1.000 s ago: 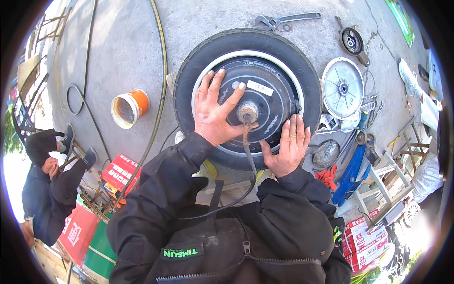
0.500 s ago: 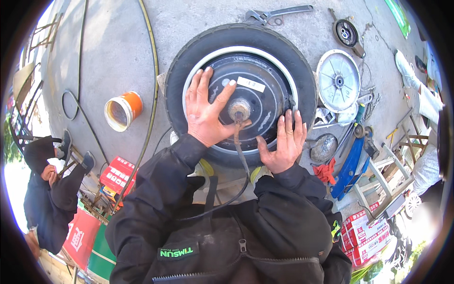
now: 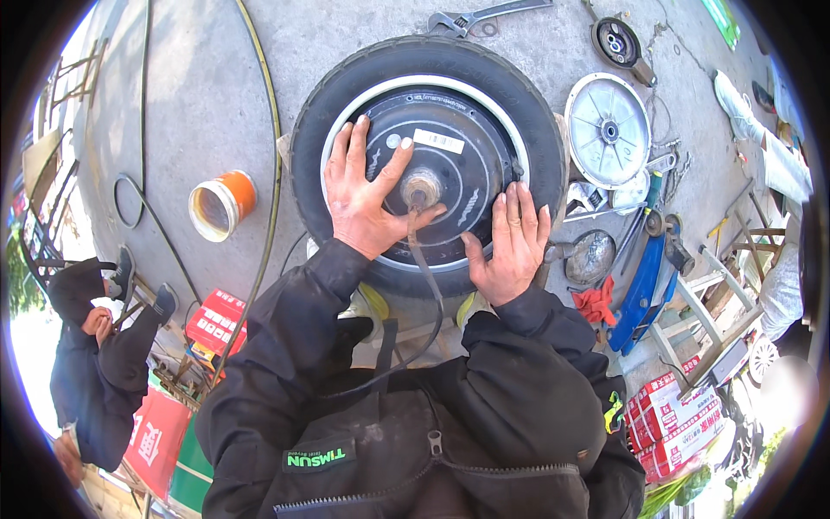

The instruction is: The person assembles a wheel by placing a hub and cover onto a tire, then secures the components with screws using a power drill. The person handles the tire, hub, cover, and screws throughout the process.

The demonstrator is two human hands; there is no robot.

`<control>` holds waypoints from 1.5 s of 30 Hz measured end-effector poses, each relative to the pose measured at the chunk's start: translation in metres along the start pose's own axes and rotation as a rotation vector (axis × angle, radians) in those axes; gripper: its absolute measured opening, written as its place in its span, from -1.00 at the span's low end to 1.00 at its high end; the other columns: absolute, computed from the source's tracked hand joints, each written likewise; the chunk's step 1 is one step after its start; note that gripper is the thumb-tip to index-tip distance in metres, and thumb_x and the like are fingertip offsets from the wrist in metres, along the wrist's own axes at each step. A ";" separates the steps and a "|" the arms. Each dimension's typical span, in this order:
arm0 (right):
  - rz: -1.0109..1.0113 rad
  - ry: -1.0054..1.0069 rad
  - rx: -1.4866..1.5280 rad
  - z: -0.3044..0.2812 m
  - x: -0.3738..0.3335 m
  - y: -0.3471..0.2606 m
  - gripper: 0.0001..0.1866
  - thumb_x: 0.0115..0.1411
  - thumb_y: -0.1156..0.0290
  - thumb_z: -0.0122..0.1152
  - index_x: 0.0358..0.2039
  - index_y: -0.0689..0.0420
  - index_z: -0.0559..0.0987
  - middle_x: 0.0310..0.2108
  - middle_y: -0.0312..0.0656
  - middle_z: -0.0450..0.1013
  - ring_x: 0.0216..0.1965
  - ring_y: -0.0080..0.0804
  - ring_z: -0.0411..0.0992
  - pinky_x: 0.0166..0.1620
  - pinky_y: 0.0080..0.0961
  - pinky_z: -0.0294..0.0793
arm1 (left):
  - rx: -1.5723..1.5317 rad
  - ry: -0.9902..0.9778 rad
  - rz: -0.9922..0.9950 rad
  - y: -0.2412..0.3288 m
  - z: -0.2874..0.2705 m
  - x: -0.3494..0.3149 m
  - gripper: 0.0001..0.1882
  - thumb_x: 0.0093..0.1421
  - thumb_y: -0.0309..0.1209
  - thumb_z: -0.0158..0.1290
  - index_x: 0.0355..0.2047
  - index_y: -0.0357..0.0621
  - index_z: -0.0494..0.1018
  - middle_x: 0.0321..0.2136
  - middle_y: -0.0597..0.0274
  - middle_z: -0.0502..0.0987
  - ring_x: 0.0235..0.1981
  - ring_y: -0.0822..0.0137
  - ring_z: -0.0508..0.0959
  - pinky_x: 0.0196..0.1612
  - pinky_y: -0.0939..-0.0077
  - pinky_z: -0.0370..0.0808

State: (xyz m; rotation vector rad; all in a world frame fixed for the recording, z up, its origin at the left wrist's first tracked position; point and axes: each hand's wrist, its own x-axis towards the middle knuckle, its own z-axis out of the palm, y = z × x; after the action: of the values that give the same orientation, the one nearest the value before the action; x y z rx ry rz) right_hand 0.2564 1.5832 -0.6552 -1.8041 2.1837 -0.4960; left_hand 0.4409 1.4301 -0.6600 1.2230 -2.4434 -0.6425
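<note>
A wheel with a black tyre point(image 3: 322, 112) and a dark round hub motor point(image 3: 475, 143) lies flat in front of me. A pale rim encircles the hub. My left hand point(image 3: 359, 199) rests spread on the hub's left side, its thumb beside the central axle point(image 3: 421, 190). From that axle a cable point(image 3: 430, 272) runs down toward my lap. My right hand point(image 3: 510, 246) lies at the lower right, fingers stretched out over the rim and tyre edge, thumb apart. Neither hand grips anything. A white label point(image 3: 438, 141) sits on the hub face.
Beyond the tyre lies an adjustable wrench point(image 3: 493, 15). To the right are a silver spoked cover point(image 3: 609, 131), a red cloth point(image 3: 595, 300) and a blue tool point(image 3: 640, 294). An orange-and-white bucket point(image 3: 235, 194) and a hose point(image 3: 275, 130) are left. Another person point(image 3: 99, 346) sits far left.
The whole view has shifted slightly, so the wheel appears a little further left and up. Both hands keep about the same places on the wheel.
</note>
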 end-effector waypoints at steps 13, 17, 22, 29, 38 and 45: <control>0.027 -0.078 0.020 -0.007 0.006 -0.002 -0.23 0.16 0.17 0.33 0.23 0.48 0.40 0.31 0.26 0.32 0.45 0.09 0.14 0.43 0.14 -0.12 | -0.005 0.028 -0.019 0.002 0.003 -0.002 -0.07 -0.24 -0.02 0.54 0.22 0.15 0.53 0.33 -0.35 0.23 0.34 -0.38 0.24 0.34 -0.18 0.21; 0.025 -0.078 0.050 -0.007 0.008 0.000 -0.22 0.14 0.19 0.34 0.24 0.48 0.39 0.31 0.24 0.32 0.46 0.07 0.13 0.44 0.13 -0.11 | -0.007 0.044 -0.019 0.003 0.005 -0.003 -0.07 -0.25 -0.02 0.54 0.22 0.15 0.53 0.32 -0.36 0.25 0.33 -0.37 0.25 0.33 -0.17 0.24; 0.043 -0.088 0.057 -0.009 0.010 0.000 -0.23 0.14 0.20 0.35 0.24 0.46 0.39 0.32 0.21 0.32 0.46 0.04 0.13 0.44 0.11 -0.10 | 0.008 0.049 -0.027 0.003 0.005 -0.006 -0.08 -0.26 -0.01 0.54 0.21 0.16 0.54 0.31 -0.35 0.27 0.33 -0.37 0.26 0.32 -0.18 0.25; 0.040 0.065 0.069 0.000 0.006 0.004 -0.30 0.08 0.18 0.43 0.14 0.38 0.51 0.23 0.15 0.43 0.39 0.08 0.25 0.41 0.08 0.02 | 0.044 0.021 -0.031 0.005 0.006 -0.004 -0.06 -0.20 0.13 0.48 0.22 0.11 0.50 0.32 -0.35 0.22 0.34 -0.37 0.22 0.32 -0.24 0.17; -0.005 0.147 0.046 0.006 -0.001 0.005 -0.40 0.08 0.15 0.46 0.01 0.36 0.61 0.10 0.14 0.54 0.31 0.13 0.36 0.39 0.10 0.07 | 0.061 -0.158 0.052 -0.008 -0.010 0.014 0.19 -0.24 0.20 0.49 0.34 -0.09 0.28 0.38 -0.35 0.13 0.43 -0.36 0.08 0.40 -0.18 0.09; 0.021 0.027 0.026 -0.001 0.003 0.004 -0.39 0.20 0.16 0.36 0.09 0.41 0.56 0.16 0.16 0.50 0.35 0.02 0.32 0.42 0.11 -0.02 | -0.017 -0.019 -0.006 -0.007 0.000 0.004 0.04 -0.29 0.15 0.51 0.24 0.11 0.46 0.35 -0.36 0.20 0.33 -0.35 0.23 0.30 -0.16 0.21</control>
State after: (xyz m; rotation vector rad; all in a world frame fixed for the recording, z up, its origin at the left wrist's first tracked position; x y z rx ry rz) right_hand 0.2521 1.5806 -0.6557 -1.7695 2.2016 -0.5448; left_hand 0.4429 1.4228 -0.6632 1.2233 -2.4452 -0.6782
